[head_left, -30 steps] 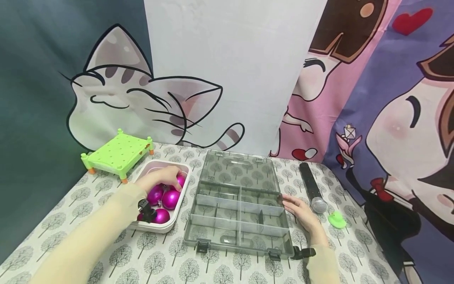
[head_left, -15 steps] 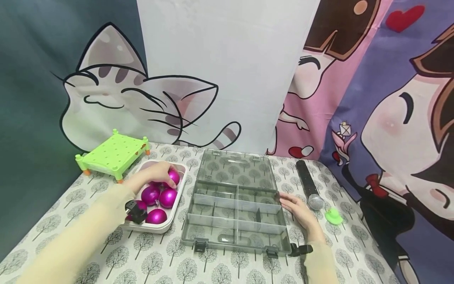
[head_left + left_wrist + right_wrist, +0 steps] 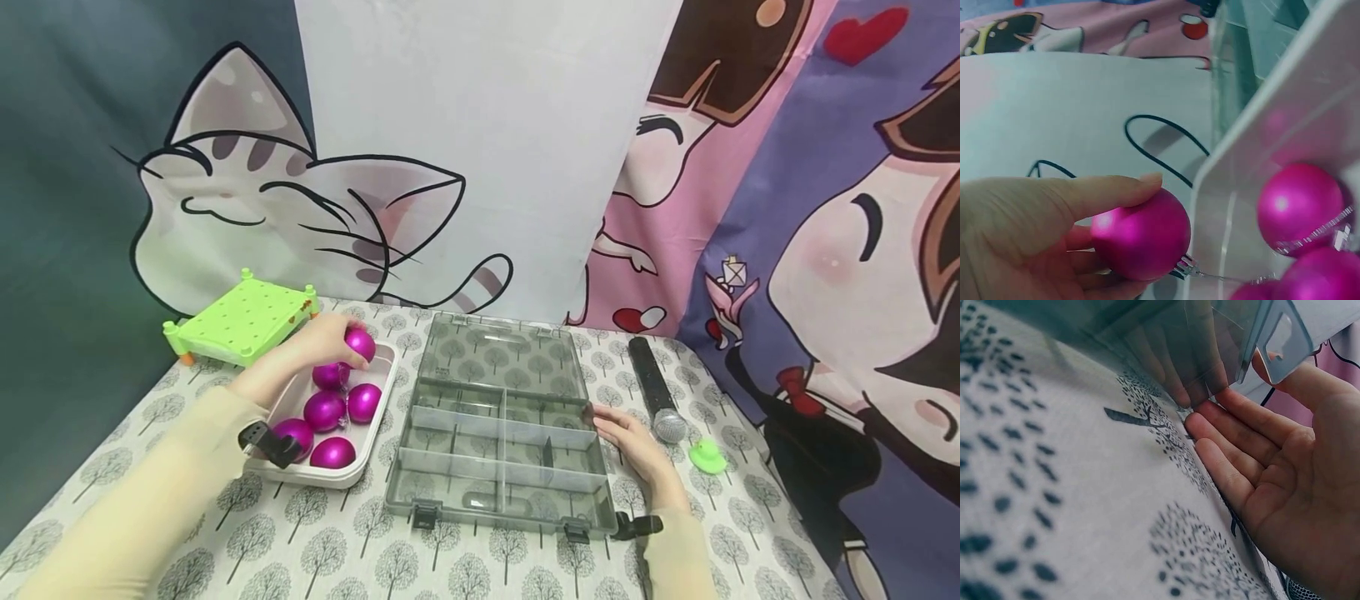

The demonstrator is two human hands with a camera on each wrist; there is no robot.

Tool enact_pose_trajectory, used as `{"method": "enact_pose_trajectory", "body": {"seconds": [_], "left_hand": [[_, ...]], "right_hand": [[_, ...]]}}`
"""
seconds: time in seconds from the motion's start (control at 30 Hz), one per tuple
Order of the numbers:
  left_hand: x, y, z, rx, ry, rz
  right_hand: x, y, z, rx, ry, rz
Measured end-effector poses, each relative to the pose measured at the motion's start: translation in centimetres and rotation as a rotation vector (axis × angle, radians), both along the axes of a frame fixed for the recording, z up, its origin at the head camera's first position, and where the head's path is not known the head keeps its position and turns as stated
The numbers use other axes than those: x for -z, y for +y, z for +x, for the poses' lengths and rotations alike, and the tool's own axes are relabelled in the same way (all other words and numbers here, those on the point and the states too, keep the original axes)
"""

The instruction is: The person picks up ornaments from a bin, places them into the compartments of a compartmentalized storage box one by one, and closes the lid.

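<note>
A shiny magenta Christmas ball (image 3: pixel 1141 234) is pinched between the thumb and fingers of my left hand (image 3: pixel 327 340), raised at the far end of the white tray (image 3: pixel 322 477). From the ball's silver cap a thin cord runs toward the tray in the left wrist view. Several more magenta balls (image 3: pixel 333 452) lie in the tray. My right hand (image 3: pixel 636 450) lies at the right side of the grey see-through compartment box (image 3: pixel 450 483), its straight fingers touching the outer wall in the right wrist view. The box's lid (image 3: pixel 502 358) is folded back, and its compartments hold nothing.
Behind the tray at the left stands a light green perforated toy stand (image 3: pixel 247 319) with short legs. A black microphone (image 3: pixel 654 387) and a small green rubber duck (image 3: pixel 707 456) lie right of the box. Printed cloth backdrops (image 3: pixel 480 125) rise behind the table.
My left hand has lifted the Christmas ball from among the others and moved it up and away toward the tray's far end. The right hand stays at the box.
</note>
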State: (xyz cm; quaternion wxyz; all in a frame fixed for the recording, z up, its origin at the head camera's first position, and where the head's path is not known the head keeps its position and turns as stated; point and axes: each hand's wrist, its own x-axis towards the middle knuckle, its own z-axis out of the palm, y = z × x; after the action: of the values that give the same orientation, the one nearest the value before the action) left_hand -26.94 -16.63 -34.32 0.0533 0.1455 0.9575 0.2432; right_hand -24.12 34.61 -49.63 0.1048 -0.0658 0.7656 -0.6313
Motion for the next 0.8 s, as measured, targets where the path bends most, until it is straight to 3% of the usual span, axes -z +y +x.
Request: {"method": "enact_pose_trajectory", "body": {"seconds": [0.2,0.37,0.63,0.8], "left_hand": [[-1.3,1.4,0.4,-0.010,0.078,0.075],[-1.9,3.6,0.3,-0.001,0.124,0.151],[-2.3,9.2,0.4,0.072,0.152,0.375],[-2.2,13.3,0.5,0.122,0.165,0.442]], "right_hand": [[-0.3,0.1,0.1,-0.002,0.021,-0.018],[-0.2,0.4,0.0,-0.009,0.032,-0.021],[0.4,0.8,-0.1,-0.090,0.107,-0.062],[0.4,0.7,-0.1,-0.061,0.078,-0.034]]}}
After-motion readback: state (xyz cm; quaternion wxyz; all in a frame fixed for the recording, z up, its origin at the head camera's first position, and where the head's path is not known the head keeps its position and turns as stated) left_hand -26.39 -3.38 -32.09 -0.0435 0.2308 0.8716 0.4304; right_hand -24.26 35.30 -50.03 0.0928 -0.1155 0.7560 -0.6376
